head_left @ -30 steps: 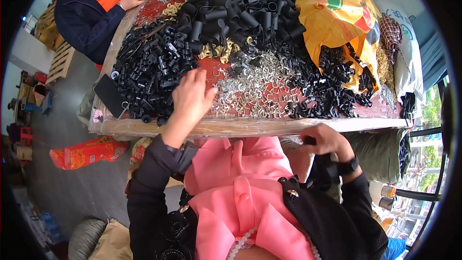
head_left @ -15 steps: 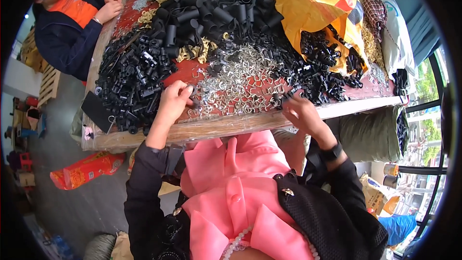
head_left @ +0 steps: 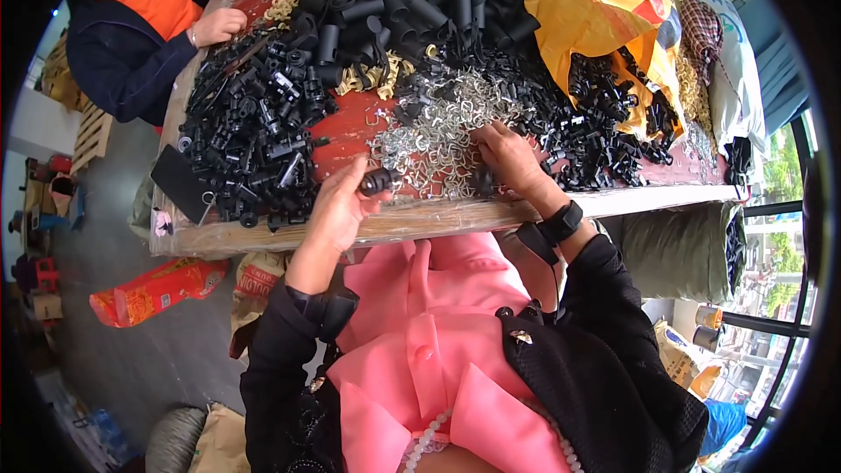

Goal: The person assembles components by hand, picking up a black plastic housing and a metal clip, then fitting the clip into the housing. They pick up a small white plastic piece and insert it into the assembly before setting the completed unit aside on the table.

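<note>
My left hand [head_left: 337, 210] is closed round a short black ribbed plastic fitting [head_left: 378, 180], held just above the table's near edge. To its right, my right hand [head_left: 515, 162] reaches into a pile of small bent silvery metal clips [head_left: 429, 127]. Its fingers are drawn together at the tips among the clips, and whatever is in them is hidden. A heap of black plastic fittings [head_left: 272, 123] lies left of my left hand. Smaller black parts [head_left: 604, 153] are heaped right of my right hand.
Large black tubes [head_left: 420, 13] are piled at the back, with gold-coloured pieces [head_left: 377, 79] before them. A yellow sack [head_left: 583, 9] spills black parts at the back right. Another person [head_left: 131, 44] works at the left side. The table's wooden edge [head_left: 420, 221] runs before me.
My right hand has moved left and away from me into the metal clips. My left hand has turned, and the black fitting now shows in it. The other person's hands have moved apart.
</note>
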